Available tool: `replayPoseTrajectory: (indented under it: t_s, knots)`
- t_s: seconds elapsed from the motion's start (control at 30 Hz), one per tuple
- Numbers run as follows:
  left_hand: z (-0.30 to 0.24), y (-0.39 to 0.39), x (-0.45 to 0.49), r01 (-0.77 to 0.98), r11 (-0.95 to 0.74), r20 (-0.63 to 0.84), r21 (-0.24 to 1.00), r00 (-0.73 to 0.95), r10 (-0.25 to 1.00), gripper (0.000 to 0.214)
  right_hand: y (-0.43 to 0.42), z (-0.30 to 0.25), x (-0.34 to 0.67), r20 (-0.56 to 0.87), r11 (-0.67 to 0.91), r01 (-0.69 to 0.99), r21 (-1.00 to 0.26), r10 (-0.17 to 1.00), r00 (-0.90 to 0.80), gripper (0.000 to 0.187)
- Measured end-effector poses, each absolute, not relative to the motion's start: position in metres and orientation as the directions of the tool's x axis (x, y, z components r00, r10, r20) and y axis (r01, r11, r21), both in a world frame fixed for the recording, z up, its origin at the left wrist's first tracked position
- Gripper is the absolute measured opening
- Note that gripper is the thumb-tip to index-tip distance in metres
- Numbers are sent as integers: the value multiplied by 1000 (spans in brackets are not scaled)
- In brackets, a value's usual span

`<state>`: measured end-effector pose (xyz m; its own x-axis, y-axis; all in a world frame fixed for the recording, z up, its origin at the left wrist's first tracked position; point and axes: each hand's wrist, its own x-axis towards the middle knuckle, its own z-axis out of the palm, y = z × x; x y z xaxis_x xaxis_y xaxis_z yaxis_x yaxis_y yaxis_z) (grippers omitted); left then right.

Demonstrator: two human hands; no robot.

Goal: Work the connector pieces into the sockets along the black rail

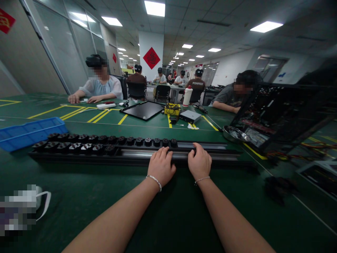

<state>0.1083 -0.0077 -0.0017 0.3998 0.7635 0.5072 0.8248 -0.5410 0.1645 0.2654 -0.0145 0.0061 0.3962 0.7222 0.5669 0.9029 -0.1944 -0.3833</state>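
Note:
Two long black track rails lie side by side across the table, a near rail [134, 153] and a far rail [202, 145]. Round black socket-like modules [130, 141] sit in a row along the far rail, and several more fill the left end of the near one. My left hand [161, 167] reaches over the near rail, its fingers bent across the top and the thumb on my side. A short gap to the right, my right hand [200, 162] curls over the same rail, thumb and index finger forward. The fingertips' undersides are hidden.
At the left stands a blue tray [56, 123]. Beyond the rails lie a black panel [143, 110], a yellow box of cables [172, 109], a grey drive [190, 116] and a bottle [187, 96]. A metal bowl [235, 135] and open computer case [265, 119] occupy the right. People sit opposite.

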Motion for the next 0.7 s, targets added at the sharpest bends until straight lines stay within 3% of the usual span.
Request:
replayPoseTrajectory:
  t_s: [0.53, 0.7]
  knots:
    - [-2, -7, 108, 825, -542, 504, 161, 404, 764, 43, -16, 2, 271, 630, -205, 915, -348, 671, 390, 34]
    - [-1, -8, 108, 824, -544, 505, 158, 406, 761, 43, -15, 2, 272, 571, -237, 889, -392, 695, 438, 39]
